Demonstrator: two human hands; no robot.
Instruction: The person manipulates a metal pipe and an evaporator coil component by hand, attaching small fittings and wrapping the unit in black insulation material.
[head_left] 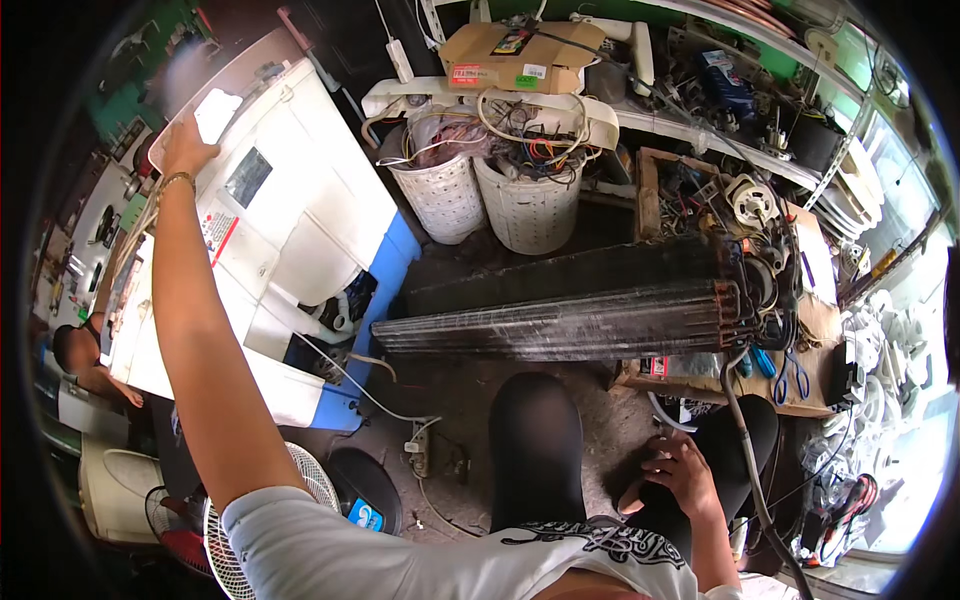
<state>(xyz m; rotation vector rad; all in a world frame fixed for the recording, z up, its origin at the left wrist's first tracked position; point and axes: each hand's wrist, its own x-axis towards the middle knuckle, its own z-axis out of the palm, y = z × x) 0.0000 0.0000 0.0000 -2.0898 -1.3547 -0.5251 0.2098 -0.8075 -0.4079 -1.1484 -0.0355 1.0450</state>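
Note:
My left arm reaches up to the far left, over a white washing machine (310,250) with a blue base. It leans tilted, and its lower opening shows hoses and dark parts inside. At its upper edge, my left hand (187,150) is closed on a bright white flat piece (216,115), whose details are washed out by glare. My right hand (683,475) hangs loosely over my right knee, fingers slightly bent and apart, holding nothing. In front of my knees lies a long finned heat-exchanger coil (560,320), touched by neither hand.
Two white baskets (530,205) full of wires stand at the back, below a cardboard box (520,55). Blue-handled scissors (791,378) lie on the right bench. A power strip (420,450) and cords are on the floor. Another person (85,350) is at far left.

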